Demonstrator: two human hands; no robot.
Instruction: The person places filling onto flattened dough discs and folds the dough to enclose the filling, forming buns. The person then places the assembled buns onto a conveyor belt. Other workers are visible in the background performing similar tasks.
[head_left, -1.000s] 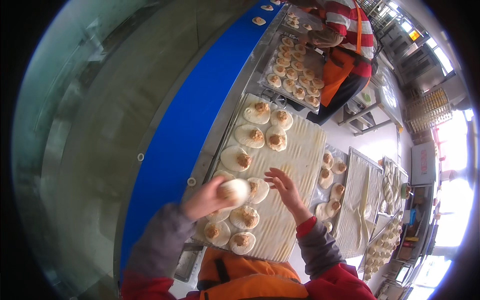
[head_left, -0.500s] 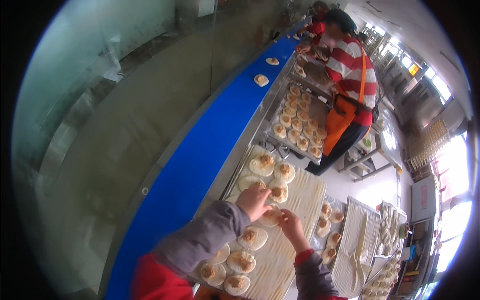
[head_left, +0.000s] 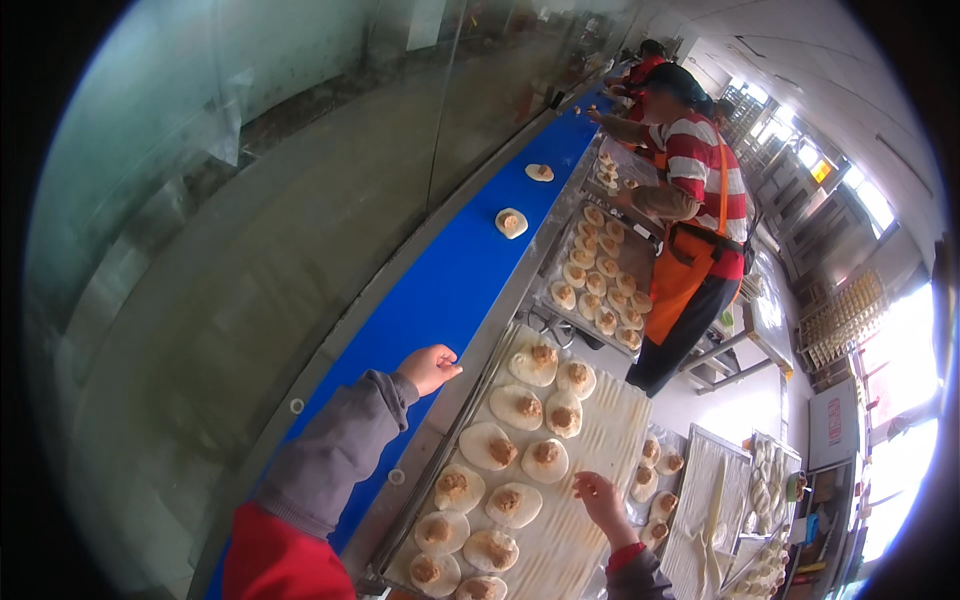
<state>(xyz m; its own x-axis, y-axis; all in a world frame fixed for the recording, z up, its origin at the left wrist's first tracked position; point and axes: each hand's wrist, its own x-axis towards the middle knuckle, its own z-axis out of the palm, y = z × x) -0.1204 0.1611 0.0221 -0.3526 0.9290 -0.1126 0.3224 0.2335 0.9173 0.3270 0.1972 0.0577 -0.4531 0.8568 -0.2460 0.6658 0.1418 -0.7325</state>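
Note:
My left hand [head_left: 430,368] is over the near edge of the blue conveyor belt [head_left: 400,325], its fingers curled together with nothing visible in them. My right hand [head_left: 600,500] hovers above the right part of a cloth-lined tray [head_left: 610,420], fingers loosely bent and apart, holding nothing. On the tray's left side lie several flat dough rounds, each topped with a clump of brownish filling. The dough round [head_left: 545,461] closest to my right hand lies flat, apart from the fingers. Another topped round [head_left: 511,223] sits on the belt ahead of my left hand.
Farther along the belt, a co-worker [head_left: 695,190] in a striped top and orange apron stands by a second filled tray [head_left: 600,275]. Right of my tray are a smaller tray of rounds [head_left: 645,482] and a tray with long dough strips [head_left: 715,490]. Glass borders the belt's left side.
Both hands have left the dough round on the tray, which now lies flat. My left hand has moved left to the belt; my right hand has drawn back toward me. The view has shifted slightly.

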